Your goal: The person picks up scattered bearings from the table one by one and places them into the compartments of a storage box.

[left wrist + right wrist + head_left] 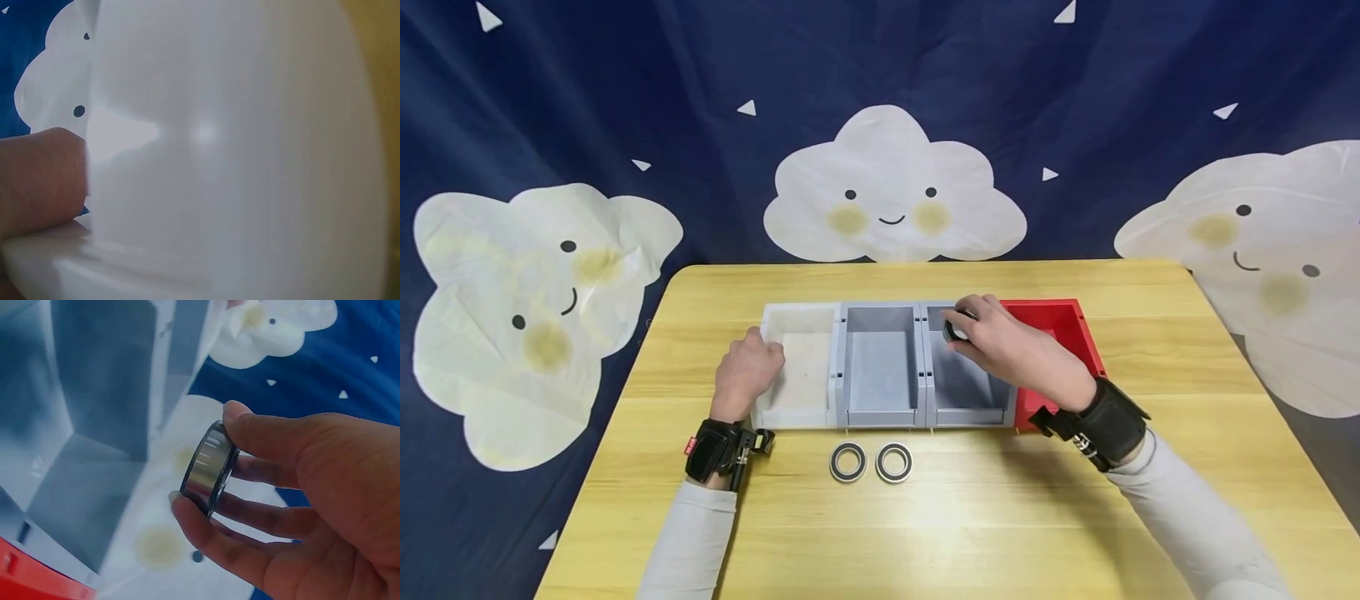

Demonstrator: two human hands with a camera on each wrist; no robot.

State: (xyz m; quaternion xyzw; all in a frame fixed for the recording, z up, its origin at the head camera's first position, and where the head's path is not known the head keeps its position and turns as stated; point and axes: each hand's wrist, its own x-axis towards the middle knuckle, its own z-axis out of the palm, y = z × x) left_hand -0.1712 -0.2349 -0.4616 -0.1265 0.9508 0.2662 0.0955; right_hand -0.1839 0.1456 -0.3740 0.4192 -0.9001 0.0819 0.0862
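Observation:
My right hand pinches a ball bearing between thumb and fingers, above the right-hand grey bin. Its shiny metal outer rim faces the camera in the right wrist view. At the left end of the row, my left hand grips the side wall of the white bin, fingers curled over the rim. That white wall fills most of the left wrist view, with one finger showing at its edge. Two more bearings, one on the left and one beside it, lie flat on the table in front of the bins.
Between the white bin and the right-hand grey bin stands another grey bin. A red bin closes the row at the right, partly hidden under my right forearm. The wooden table backs onto a dark blue cloud-patterned curtain.

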